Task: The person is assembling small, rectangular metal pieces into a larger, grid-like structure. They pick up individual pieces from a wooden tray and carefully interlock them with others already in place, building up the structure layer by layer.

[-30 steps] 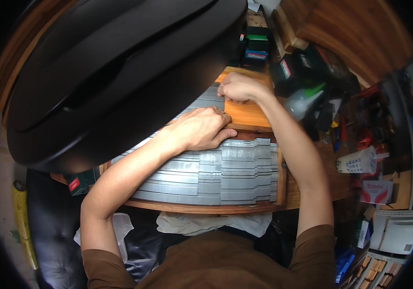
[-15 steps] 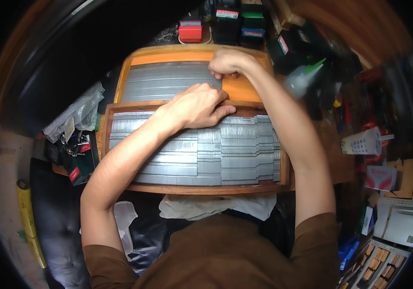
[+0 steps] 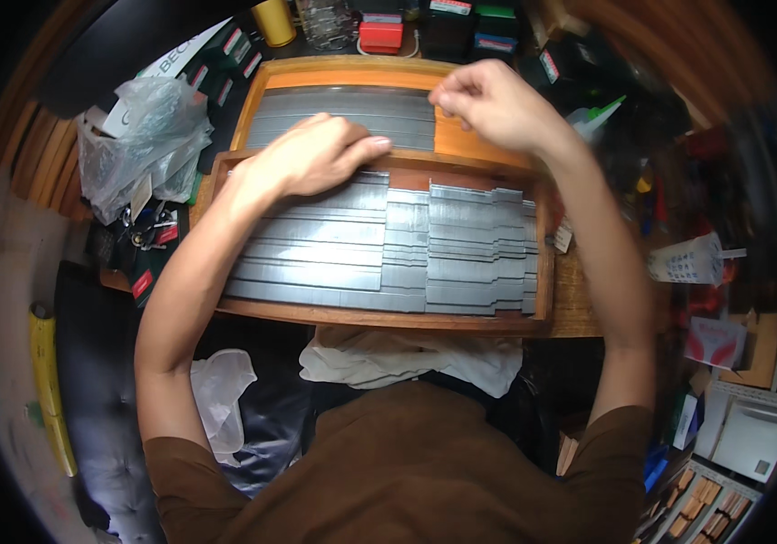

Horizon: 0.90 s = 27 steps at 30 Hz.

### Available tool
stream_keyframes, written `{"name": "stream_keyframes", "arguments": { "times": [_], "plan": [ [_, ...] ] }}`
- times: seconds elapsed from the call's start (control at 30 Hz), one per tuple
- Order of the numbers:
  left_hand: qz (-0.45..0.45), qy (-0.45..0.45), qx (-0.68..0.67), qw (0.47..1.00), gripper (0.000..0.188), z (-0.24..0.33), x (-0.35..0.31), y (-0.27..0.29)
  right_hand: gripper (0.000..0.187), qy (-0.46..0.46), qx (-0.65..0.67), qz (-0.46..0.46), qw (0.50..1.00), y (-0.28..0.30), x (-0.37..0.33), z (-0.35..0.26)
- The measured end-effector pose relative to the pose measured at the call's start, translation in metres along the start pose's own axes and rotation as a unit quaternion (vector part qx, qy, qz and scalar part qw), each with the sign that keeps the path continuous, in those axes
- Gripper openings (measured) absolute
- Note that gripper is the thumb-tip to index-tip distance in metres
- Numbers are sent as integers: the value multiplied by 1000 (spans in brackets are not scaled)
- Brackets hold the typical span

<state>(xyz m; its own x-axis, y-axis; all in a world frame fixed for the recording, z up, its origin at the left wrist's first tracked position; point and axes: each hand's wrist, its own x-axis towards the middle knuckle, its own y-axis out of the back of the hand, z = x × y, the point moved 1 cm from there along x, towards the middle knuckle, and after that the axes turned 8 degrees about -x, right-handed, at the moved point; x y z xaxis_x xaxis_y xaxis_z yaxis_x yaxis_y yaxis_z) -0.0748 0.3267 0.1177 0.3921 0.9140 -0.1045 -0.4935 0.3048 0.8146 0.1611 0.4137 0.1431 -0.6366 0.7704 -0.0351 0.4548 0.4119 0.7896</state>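
Two shallow wooden trays lie in front of me. The near tray [image 3: 388, 317] is packed with rows of grey metal strips [image 3: 343, 254] of stepped lengths. The far tray [image 3: 352, 65] holds more grey strips [image 3: 343, 113] on its left, and its bare orange floor [image 3: 456, 140] shows on the right. My left hand [image 3: 307, 154] rests palm down on the top rows of the near tray, fingertips at the rim between the trays. My right hand [image 3: 488, 104] hovers over the far tray's right part with fingertips pinched; whether they hold anything is not visible.
A crumpled plastic bag [image 3: 139, 136] sits left of the trays. A yellow cup [image 3: 272, 20] and a red box [image 3: 381, 34] stand behind the far tray. White cloth [image 3: 407, 358] lies on my lap. Cluttered boxes and papers fill the right side.
A large dark shape that covered the upper left has left the view, uncovering the far tray. My right hand has lifted off the orange floor into a pinch. The left hand stays put.
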Motion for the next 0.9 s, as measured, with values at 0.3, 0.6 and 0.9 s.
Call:
{"name": "stream_keyframes", "arguments": {
  "times": [0.3,0.6,0.9],
  "plan": [
    [156,-198,-4,968,29,51,-120,-44,23,43,-30,5,999,-46,-61,-31],
    [111,-212,-75,968,42,41,-104,-62,15,151,-236,131,951,-87,-60,-41],
    [182,-152,-69,969,41,46,-119,-65,21,47,-166,76,982,-87,-58,-51]
  ]
}}
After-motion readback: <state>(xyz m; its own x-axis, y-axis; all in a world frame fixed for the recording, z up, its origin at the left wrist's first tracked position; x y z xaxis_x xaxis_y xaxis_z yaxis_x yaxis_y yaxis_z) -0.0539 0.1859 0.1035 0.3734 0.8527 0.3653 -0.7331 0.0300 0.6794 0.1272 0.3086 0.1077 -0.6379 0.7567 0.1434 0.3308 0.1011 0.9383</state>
